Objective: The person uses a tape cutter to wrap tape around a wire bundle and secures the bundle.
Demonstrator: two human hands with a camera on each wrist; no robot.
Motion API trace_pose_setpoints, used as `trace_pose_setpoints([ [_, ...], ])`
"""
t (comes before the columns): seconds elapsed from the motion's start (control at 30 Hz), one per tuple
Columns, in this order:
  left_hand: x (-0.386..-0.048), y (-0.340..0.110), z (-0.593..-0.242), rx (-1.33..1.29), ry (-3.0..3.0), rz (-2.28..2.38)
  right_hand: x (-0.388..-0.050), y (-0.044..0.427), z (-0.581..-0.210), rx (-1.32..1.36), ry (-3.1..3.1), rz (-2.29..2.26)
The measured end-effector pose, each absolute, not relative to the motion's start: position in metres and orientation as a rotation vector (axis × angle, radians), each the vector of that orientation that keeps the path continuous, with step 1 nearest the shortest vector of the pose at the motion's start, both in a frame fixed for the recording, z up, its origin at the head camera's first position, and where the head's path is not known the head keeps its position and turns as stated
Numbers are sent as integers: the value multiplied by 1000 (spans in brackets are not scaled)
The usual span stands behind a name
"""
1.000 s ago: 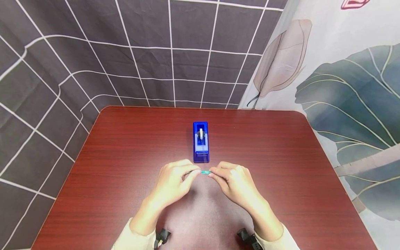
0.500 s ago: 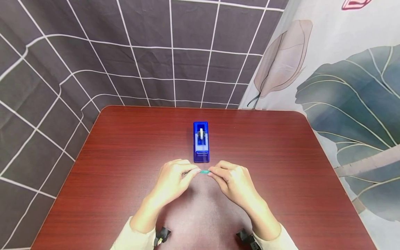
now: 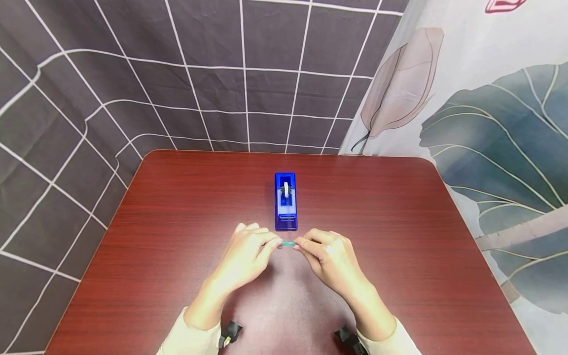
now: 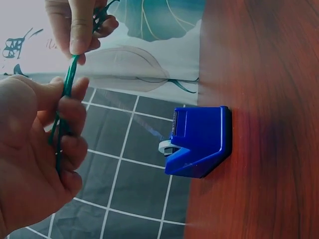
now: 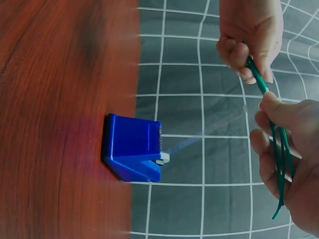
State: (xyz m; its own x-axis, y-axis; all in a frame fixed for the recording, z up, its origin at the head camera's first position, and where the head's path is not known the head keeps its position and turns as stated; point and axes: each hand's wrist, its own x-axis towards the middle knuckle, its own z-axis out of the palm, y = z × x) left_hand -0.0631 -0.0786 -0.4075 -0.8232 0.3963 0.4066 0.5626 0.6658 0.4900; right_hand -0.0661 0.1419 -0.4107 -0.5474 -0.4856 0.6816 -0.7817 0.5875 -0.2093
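A bundle of thin green strands stretches between both hands, just in front of the blue tape dispenser. My left hand pinches one side between thumb and forefinger. My right hand pinches the other, the fingertips a short gap apart. Inside the right palm, the right wrist view shows the green strands fanned into long loops that end in a loose tip. More of the green strands run along the left fingers in the left wrist view. What the strands are exactly, I cannot tell.
A white tape roll sits in the dispenser on the reddish-brown table. Behind the table hangs a grey cloth with white grid lines, and a leaf-printed curtain covers the right. Faint pale streaks cross the cloth near the dispenser in both wrist views.
Both hands have shifted slightly left, and the green section between their fingertips has moved with them. The left hand's far fingers are raised a little more. The dispenser has stayed put.
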Motion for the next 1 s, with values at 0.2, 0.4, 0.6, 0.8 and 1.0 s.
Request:
trace_pose_setpoints([
  [0.2,-66,-77,-412,-753,-2535,-984,-68,142,-413,1000,-2216,686],
  [0.4,-67,-77,-415,-735,-2475,-1020,-68,142,-412,978,-2241,708],
  [0.6,-66,-76,-417,-732,-2430,-1038,-67,142,-409,938,-2296,745],
  [0.8,-66,-76,-419,-731,-2405,-1029,-68,143,-406,940,-2325,713],
  [1.0,-66,-76,-421,-741,-2391,-1026,-66,143,-404,936,-2416,658],
])
